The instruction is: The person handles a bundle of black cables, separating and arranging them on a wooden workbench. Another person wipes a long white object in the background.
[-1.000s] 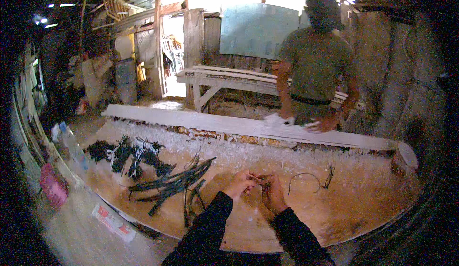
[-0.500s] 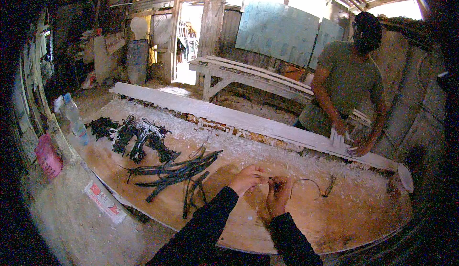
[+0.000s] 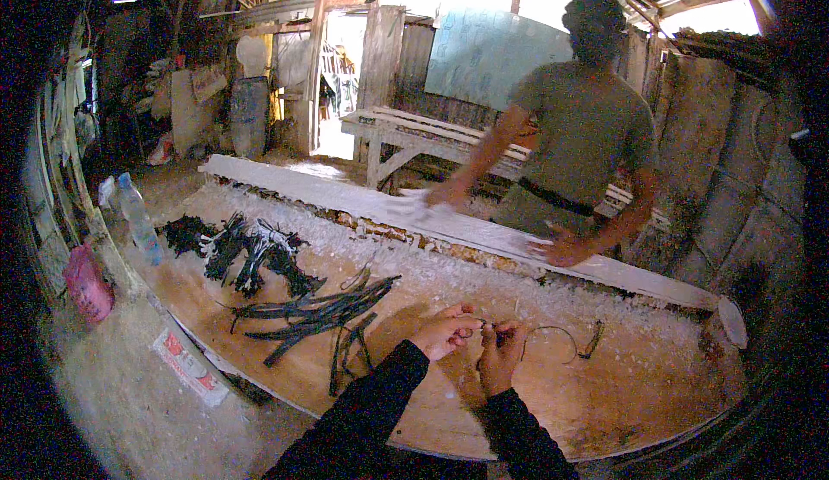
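My left hand (image 3: 445, 334) and my right hand (image 3: 502, 352) meet above the wooden board, fingertips pinched close together. Between them is a small, thin dark strip (image 3: 484, 323), mostly hidden by the fingers. Right of my right hand, a thin dark curved strand (image 3: 553, 330) lies on the board, and a short dark piece (image 3: 592, 340) rests by its end. Left of my hands is a loose pile of long black strips (image 3: 319, 312). Beyond that pile are several bundles of short black strips (image 3: 250, 251), some with whitish parts.
The wooden board (image 3: 432, 411) is strewn with white flakes at its far side. A long whitened plank (image 3: 380, 204) borders it, and a co-worker (image 3: 579, 135) leans over there. A plastic bottle (image 3: 138, 212), a pink bag (image 3: 89, 283) and a printed white package (image 3: 190, 365) are at the left.
The co-worker has shifted left along the plank, arms now spread apart over it. My left hand's fingers have curled a little; both my hands stay in nearly the same place.
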`<state>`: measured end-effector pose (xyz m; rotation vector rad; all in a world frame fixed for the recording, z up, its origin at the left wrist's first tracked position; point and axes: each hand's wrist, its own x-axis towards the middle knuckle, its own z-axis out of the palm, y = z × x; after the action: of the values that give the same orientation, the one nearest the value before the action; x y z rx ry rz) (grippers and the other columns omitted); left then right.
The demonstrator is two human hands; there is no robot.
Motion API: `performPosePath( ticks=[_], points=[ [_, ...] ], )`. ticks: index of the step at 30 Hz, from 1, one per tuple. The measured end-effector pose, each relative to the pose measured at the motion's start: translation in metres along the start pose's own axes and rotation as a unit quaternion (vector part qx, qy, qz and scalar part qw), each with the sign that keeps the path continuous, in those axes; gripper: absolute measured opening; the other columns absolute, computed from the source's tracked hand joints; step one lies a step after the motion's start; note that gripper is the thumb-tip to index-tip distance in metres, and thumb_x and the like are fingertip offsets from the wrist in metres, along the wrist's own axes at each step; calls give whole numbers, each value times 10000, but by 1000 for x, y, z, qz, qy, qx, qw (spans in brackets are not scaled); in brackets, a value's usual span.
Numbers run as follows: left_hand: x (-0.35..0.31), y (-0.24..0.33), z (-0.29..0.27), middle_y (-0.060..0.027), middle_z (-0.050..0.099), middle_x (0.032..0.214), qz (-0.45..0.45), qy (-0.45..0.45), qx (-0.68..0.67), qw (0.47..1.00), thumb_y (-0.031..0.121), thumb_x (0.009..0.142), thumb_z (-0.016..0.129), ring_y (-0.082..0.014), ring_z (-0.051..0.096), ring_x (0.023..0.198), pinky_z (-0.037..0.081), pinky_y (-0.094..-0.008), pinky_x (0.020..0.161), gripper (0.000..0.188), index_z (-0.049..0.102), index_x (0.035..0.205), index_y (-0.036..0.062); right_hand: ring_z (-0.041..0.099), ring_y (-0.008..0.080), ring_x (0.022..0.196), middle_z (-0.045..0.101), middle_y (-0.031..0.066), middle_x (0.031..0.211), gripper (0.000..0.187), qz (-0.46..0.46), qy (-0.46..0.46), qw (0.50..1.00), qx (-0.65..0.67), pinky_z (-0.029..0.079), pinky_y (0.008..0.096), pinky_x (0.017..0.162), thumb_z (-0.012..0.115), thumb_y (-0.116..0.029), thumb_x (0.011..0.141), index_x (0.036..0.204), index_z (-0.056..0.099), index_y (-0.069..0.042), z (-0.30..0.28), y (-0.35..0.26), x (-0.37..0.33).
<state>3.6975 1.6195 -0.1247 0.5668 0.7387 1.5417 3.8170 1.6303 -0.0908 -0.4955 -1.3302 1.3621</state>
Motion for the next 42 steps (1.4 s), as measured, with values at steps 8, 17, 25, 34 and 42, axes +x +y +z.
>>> performPosePath(
  ticks=[8, 17, 25, 34, 42],
  points=[
    [13, -6, -14, 40, 526, 736, 98, -16, 217, 971, 136, 752, 597, -26, 465, 595, 343, -162, 433, 179, 493, 896, 117, 442, 110, 650, 432, 10, 720, 214, 193, -8, 959, 207, 368, 224, 542, 524, 3, 770, 811, 358, -127, -11, -2, 8],
    [10, -4, -11, 18, 572, 781, 87, -9, 258, 962, 158, 766, 573, -45, 503, 623, 402, -184, 469, 148, 533, 890, 89, 430, 107, 716, 424, 12, 747, 242, 51, -45, 994, 91, 392, 231, 653, 528, 61, 744, 806, 361, -104, -14, 8, 10],
    [17, -16, -11, 5, 570, 704, 182, 62, 306, 932, 131, 761, 584, -51, 515, 550, 395, -186, 411, 110, 568, 838, 53, 428, 115, 747, 427, 20, 780, 234, -69, -56, 994, -57, 387, 237, 693, 557, 46, 737, 816, 381, -85, -22, 34, 14],
    [31, -22, -25, -1, 587, 703, 278, 52, 403, 870, 133, 752, 601, -65, 510, 502, 409, -205, 413, 106, 597, 813, 47, 456, 128, 744, 456, 27, 790, 185, 59, -67, 993, 79, 399, 253, 673, 564, -12, 756, 854, 421, -76, -14, 11, 5],
    [9, -9, -11, 15, 602, 775, 55, 61, 135, 987, 131, 751, 606, -46, 519, 621, 383, -164, 481, 145, 594, 887, 84, 490, 219, 748, 515, 60, 811, 100, -198, -32, 922, -331, 391, 332, 713, 569, -74, 743, 809, 494, -80, -18, 14, 10]
  ],
)
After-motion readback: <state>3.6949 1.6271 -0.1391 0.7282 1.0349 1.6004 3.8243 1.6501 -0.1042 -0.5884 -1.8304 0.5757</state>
